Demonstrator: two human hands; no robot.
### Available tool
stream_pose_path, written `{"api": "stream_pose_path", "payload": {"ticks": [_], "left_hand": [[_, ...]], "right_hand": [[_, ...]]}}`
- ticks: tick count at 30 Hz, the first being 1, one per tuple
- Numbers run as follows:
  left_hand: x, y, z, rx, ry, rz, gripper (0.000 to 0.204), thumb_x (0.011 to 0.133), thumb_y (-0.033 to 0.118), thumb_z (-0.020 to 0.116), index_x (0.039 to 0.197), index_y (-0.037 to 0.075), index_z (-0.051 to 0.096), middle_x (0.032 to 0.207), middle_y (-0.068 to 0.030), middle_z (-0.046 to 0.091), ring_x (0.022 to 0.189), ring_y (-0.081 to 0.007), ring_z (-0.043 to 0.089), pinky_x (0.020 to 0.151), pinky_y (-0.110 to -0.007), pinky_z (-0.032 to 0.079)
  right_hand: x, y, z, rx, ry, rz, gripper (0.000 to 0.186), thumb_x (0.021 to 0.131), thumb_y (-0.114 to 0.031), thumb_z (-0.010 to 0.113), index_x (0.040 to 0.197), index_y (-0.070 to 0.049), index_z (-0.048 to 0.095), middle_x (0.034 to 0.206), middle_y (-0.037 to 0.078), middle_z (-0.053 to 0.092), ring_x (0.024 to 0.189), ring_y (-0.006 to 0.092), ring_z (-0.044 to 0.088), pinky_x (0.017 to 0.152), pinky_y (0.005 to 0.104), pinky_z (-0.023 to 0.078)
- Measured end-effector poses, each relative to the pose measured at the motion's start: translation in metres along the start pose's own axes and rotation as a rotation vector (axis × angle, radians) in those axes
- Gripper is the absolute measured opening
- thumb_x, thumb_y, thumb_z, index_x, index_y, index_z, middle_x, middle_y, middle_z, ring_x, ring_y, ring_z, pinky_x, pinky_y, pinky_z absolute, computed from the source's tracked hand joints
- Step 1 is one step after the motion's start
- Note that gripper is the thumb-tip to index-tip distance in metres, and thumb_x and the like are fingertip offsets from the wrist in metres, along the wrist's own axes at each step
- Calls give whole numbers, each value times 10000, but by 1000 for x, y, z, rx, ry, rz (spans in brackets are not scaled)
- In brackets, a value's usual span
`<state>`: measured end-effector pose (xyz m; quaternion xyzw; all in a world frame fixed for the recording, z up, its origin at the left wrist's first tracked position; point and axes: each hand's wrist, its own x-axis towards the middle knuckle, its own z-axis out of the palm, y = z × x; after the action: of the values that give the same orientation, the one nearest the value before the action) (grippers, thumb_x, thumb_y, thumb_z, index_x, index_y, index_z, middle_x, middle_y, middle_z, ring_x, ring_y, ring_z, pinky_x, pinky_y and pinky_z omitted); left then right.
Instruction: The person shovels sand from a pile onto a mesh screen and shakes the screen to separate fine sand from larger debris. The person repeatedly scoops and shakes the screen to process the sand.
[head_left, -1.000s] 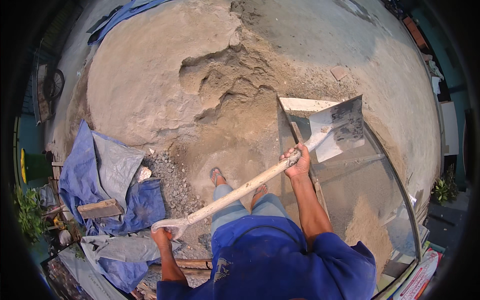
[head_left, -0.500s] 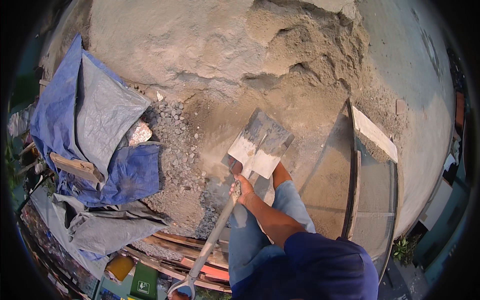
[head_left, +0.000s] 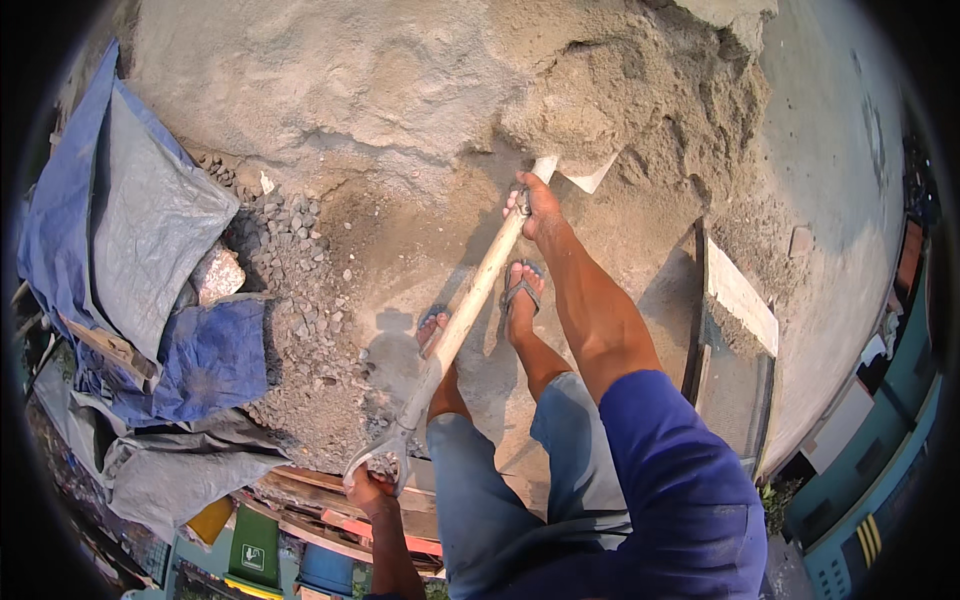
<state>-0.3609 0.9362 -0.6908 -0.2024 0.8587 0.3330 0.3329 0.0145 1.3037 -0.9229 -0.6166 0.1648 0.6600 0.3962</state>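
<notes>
Cream shovel handle point(head_left: 465, 315), blade point(head_left: 591, 178) apparently whitish

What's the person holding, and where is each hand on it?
A shovel: the left hand holds the handle at its end, and the right hand holds the shaft near the blade.

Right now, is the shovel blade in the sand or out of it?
In, at least partly: sand hides most of the shovel blade, leaving a pale corner showing. How deep it sits, I cannot tell.

Head-worn left fisheye, wide, facing down
</notes>
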Motion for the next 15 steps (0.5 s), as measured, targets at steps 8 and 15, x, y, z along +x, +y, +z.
{"api": "stream_pose_path", "payload": {"ticks": [8,15], "left_hand": [[-28,157,-130,373,87,359,322,808,165,567,528,70,440,444,-59,446,334,-164,435,321,-283,331],[-61,276,-205,674,-215,407,133,823,161,583,886,46,604,763,-132,614,646,-273,588,570,-398,464]], "right_hand": [[-201,76,-27,377,87,101,301,763,-234,705,949,-156,481,652,62,507,517,215,513,512,425,460],[-442,91,-100,740,99,-105,225,764,-250,688,896,-179,520,638,42,501,528,217,512,535,407,450]]}}
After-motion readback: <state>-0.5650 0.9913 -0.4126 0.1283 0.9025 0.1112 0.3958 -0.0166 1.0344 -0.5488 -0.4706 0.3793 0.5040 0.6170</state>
